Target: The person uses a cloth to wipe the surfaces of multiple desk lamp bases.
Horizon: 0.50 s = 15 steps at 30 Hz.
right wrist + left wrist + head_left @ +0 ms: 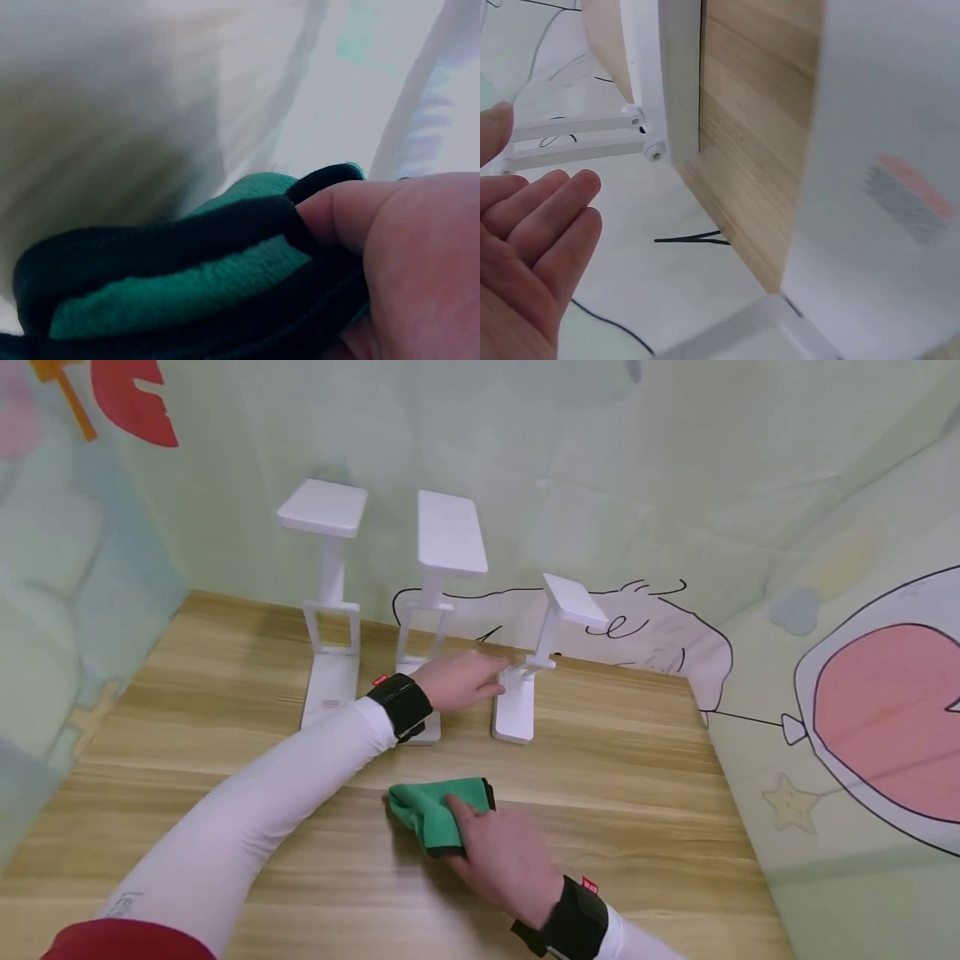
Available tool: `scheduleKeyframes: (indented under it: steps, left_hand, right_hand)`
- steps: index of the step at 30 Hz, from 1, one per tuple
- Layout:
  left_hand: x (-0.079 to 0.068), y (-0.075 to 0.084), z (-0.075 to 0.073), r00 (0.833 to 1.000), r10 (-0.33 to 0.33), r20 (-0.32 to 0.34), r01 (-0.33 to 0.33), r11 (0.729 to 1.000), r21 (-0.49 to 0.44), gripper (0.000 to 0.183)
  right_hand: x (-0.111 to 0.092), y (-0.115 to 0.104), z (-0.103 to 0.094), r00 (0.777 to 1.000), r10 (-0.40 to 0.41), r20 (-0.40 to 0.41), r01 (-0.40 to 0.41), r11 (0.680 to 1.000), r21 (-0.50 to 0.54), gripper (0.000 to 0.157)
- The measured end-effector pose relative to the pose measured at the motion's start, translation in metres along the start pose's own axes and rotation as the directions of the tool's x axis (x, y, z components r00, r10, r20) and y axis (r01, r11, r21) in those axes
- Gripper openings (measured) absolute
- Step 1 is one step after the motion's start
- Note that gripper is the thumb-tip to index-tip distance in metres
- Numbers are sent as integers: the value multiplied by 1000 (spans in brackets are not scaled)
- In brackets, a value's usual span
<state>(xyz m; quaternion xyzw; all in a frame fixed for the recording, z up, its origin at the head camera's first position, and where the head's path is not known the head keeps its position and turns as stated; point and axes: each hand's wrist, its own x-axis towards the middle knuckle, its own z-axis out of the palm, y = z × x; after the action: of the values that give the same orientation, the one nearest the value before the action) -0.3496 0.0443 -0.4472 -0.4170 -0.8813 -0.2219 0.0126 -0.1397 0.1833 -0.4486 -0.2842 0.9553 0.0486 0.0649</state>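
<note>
My right hand (pixel 510 860) grips a folded green cloth (pixel 427 810) with black edging, thumb on top, low over the wooden table. In the right wrist view the thumb presses on the cloth (pixel 165 296) at its black border. Ahead, my left hand (pixel 465 679) reaches across to a small white folding stand (pixel 514 714) with a tilted flat top. The left wrist view has my loosely extended fingers (pixel 562 217) beside this stand's twin arms (pixel 585 154), thumb apart from them. Partly behind the left wrist is a taller white stand (pixel 452 532).
Another tall white stand (pixel 324 508) is on the left, its base partly behind the left sleeve. Printed cloth walls (pixel 660 485) enclose the wooden table (pixel 622 793) at the back and sides.
</note>
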Motion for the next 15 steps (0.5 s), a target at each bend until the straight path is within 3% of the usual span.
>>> scheduleKeyframes:
  steps: [5, 8, 15]
  left_hand:
    - [-41, -7, -5, 998, 13, -56, -16, 999, -52, 54]
    - [-60, -13, -4, 997, -10, -73, 5, 998, -61, 54]
    - [-95, -24, -5, 993, -63, -101, 54, 994, -90, 53]
  right_hand:
    - [1, -33, 15, 995, -65, -72, 58, 994, -94, 69]
    - [4, -46, 24, 993, -57, -99, 43, 990, -137, 75]
    - [8, -61, 44, 999, -32, 30, 34, 997, -66, 100]
